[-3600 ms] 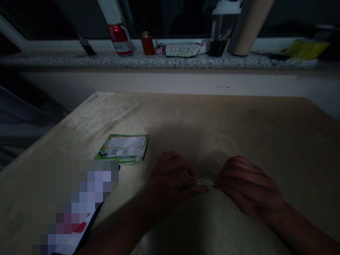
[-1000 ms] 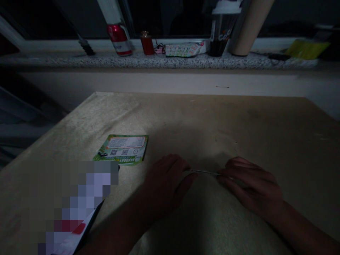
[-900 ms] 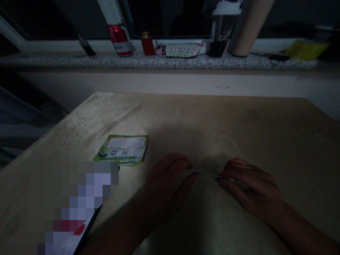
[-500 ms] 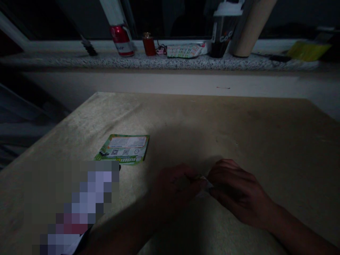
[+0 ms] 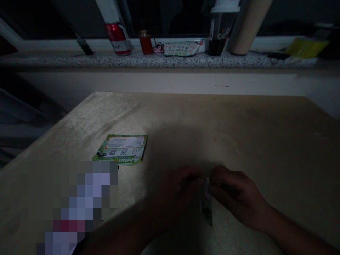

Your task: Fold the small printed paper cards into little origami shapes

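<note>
My left hand (image 5: 183,184) is closed in a pinch at the top of a small packet (image 5: 206,203), in deep shadow. The packet hangs down between my hands, narrow, whitish at the top and dark greenish lower down. From the other side, my right hand (image 5: 236,193) pinches the same top edge, thumb and index finger together. Both hands are just above the table (image 5: 255,134). To the left, a green printed leaflet (image 5: 123,147) with white text panels and small square codes lies flat.
A pixelated patch (image 5: 87,202) hides the table's left front. On the speckled sill (image 5: 148,63) stand a red can (image 5: 117,39), a red bottle (image 5: 146,42), a crumpled printed wrapper (image 5: 182,49), a lidded cup (image 5: 218,33), a brown tube (image 5: 247,32) and a yellow item (image 5: 306,47).
The packet, mostly hidden between my fingers before, now hangs lower and shows its length. My right hand has turned, its fingertips drawn up close to my left hand's.
</note>
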Demonstrator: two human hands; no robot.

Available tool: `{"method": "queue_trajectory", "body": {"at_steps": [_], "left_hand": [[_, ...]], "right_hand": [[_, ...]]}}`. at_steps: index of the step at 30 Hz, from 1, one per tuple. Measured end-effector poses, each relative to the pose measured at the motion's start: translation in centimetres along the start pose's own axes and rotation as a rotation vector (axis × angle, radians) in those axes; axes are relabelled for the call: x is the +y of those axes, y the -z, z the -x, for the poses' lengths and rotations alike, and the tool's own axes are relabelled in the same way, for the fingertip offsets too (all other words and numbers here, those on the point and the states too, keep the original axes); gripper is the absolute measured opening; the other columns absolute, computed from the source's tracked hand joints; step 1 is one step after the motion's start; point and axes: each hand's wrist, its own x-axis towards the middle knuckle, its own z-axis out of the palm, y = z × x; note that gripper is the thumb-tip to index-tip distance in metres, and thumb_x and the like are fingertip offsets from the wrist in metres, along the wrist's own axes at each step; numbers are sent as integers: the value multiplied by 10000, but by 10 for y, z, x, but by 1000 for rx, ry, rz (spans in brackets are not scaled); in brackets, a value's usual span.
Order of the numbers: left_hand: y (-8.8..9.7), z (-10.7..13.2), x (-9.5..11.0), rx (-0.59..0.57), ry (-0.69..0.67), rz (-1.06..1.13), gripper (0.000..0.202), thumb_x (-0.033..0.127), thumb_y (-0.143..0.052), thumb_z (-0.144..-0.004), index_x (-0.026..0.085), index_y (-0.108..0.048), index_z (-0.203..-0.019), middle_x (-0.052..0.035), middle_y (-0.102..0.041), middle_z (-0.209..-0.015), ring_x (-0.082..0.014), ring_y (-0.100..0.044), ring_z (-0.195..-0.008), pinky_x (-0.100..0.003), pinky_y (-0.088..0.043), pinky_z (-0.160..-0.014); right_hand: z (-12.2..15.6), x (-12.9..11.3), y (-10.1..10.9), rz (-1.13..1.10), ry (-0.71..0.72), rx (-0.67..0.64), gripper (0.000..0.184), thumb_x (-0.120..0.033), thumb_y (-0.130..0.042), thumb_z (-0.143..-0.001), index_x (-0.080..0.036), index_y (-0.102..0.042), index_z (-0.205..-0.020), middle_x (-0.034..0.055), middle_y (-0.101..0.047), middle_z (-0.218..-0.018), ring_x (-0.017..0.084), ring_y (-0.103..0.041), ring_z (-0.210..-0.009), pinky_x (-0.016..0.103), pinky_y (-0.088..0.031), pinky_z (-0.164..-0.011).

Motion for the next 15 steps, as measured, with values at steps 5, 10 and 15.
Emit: {"method": "queue_trajectory", "body": {"at_steps": [5, 10, 15], "left_hand": [[0, 1, 4, -78, 31, -30, 157, 288, -628, -920, 173, -725, -965, -17, -688, -806, -144, -613, -736, -256, -459, -663], [-1, -1, -1, -97, 132, 192, 148, 297, -686, -877, 159, -710, -924, -12, -680, -798, -132, -605, -720, -238, -467, -653], [1, -4, -5, -87, 170, 374, 182, 305, -777, -819, 151, -695, -872, 0, -659, -772, -111, -586, -697, -220, -453, -647]], "right_hand": [[2, 2, 0, -17, -58, -2, 249, -239, -541, -976, -189, -543, -732, -12, -490, -683, 121, -468, -605, 273, -353, -541], [2, 1, 0, -64, -81, 40, 273, -262, -546, -981, -187, -568, -719, -25, -479, -651, 108, -454, -573, 259, -351, -519], [3, 1, 0, -210, -178, 83, 115, -288, -651, -934, -208, -661, -852, 1, -628, -740, 127, -563, -655, 239, -448, -571]]}}
